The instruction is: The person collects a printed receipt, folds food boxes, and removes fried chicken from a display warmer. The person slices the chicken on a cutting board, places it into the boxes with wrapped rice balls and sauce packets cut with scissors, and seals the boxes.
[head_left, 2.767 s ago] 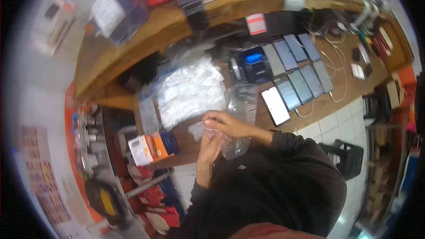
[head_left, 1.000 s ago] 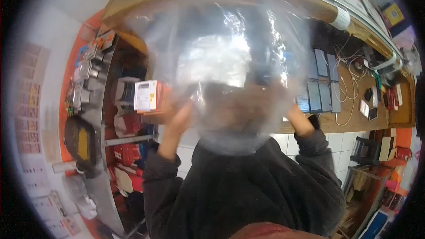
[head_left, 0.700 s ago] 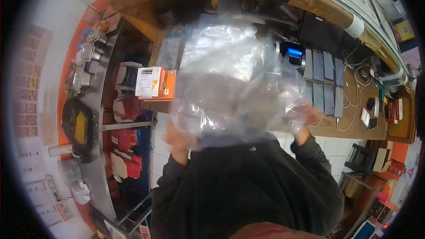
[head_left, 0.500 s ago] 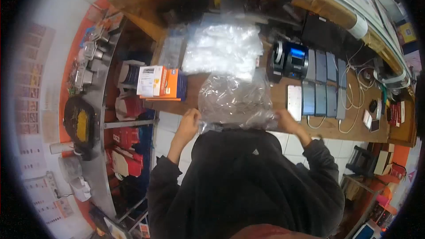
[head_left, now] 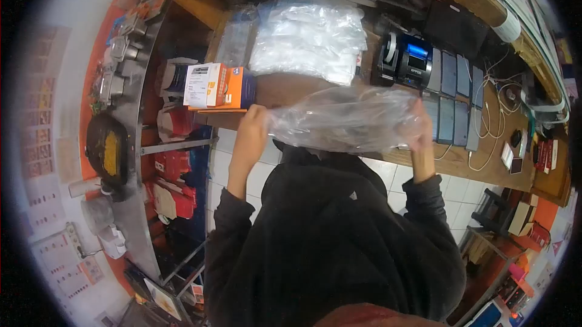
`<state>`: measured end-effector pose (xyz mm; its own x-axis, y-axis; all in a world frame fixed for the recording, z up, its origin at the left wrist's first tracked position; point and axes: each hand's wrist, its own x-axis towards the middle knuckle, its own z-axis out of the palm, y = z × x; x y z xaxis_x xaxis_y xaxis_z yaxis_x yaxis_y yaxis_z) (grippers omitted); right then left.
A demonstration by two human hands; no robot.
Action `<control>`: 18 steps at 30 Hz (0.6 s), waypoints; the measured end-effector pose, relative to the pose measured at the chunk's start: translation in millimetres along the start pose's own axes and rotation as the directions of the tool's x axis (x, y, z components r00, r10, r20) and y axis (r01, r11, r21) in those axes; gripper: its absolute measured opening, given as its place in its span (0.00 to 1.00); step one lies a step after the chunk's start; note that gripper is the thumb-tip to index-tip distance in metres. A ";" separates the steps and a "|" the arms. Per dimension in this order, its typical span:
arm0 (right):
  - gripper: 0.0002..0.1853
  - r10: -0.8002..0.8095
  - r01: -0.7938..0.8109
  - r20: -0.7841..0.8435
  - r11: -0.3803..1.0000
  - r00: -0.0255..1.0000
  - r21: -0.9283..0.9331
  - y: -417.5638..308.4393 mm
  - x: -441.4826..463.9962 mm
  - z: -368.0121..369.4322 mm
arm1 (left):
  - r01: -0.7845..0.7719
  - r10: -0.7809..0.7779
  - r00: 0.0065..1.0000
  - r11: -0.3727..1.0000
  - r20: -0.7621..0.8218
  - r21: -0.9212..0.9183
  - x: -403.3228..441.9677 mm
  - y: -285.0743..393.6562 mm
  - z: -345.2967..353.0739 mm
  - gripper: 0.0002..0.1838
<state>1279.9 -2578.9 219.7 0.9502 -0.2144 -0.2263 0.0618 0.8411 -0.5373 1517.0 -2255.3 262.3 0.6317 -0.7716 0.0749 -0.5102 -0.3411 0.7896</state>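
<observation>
A clear plastic bag point(head_left: 339, 120) is stretched sideways between my two hands, above the near edge of the wooden table point(head_left: 291, 87). My left hand point(head_left: 253, 126) is closed on the bag's left end. At the opposite end, my right hand point(head_left: 421, 127) grips the plastic and looks slightly blurred. Behind the bag lies a pile of clear plastic bags point(head_left: 306, 42). An orange box with a white label point(head_left: 206, 86) sits just beyond my left hand.
Several phones point(head_left: 445, 118) lie in rows on the right, among white cables point(head_left: 485, 157). A black label printer point(head_left: 414, 63) with a lit blue screen stands behind them. On the left, a metal counter point(head_left: 136, 121) carries a black pan of yellow food point(head_left: 109, 151).
Both hands have risen and moved away from my body with the bag. It hung spread over the table edge before and is now pulled into a narrower band, farther right.
</observation>
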 end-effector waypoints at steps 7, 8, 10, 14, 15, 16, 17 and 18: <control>0.14 0.145 -0.181 -0.120 0.550 0.982 -0.815 28.4 6.0 5.6 | 0.230 -0.311 0.883 -0.367 0.352 -0.901 -0.2 -5.6 9.5 0.11; 0.15 0.116 -0.226 -0.214 0.757 0.970 -0.613 25.0 9.6 -25.5 | 0.458 -0.335 0.876 0.350 0.348 -0.817 -6.8 -18.6 18.4 0.12; 0.16 -0.111 0.141 -0.164 0.972 0.980 0.189 27.2 19.1 -34.3 | 0.444 -0.355 0.875 0.860 0.329 -0.254 -14.2 -15.6 29.6 0.12; 0.18 -0.011 0.053 -0.314 0.991 0.949 0.125 42.2 7.1 -14.7 | 0.022 0.007 0.976 0.991 0.216 -0.132 -3.0 -9.6 31.1 0.12; 0.18 -0.010 0.051 -0.311 0.991 0.950 0.125 37.7 2.2 -8.1 | 0.092 -0.051 0.989 0.944 0.137 -0.317 4.0 -12.2 20.6 0.12; 0.19 0.279 -0.313 -0.160 0.913 0.947 -0.262 33.9 -3.5 -3.1 | 0.237 -0.298 0.952 0.562 0.073 -0.793 3.3 -7.5 12.0 0.14; 0.21 0.574 -0.517 -0.136 0.578 0.807 -0.631 31.7 -8.0 -2.4 | 0.167 -0.516 0.841 -0.033 0.160 -0.985 3.0 3.3 2.1 0.16; 0.21 0.576 -0.520 -0.136 0.578 0.806 -0.630 31.2 -8.7 -6.5 | 0.162 -0.311 0.930 -0.137 0.198 -0.977 -2.1 -18.6 5.0 0.20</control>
<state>1271.6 -2554.0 199.6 0.7595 0.2445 -0.6028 -0.6505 0.2846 -0.7042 1522.3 -2250.0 244.4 0.6307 -0.7171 -0.2965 0.7424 0.4464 0.4995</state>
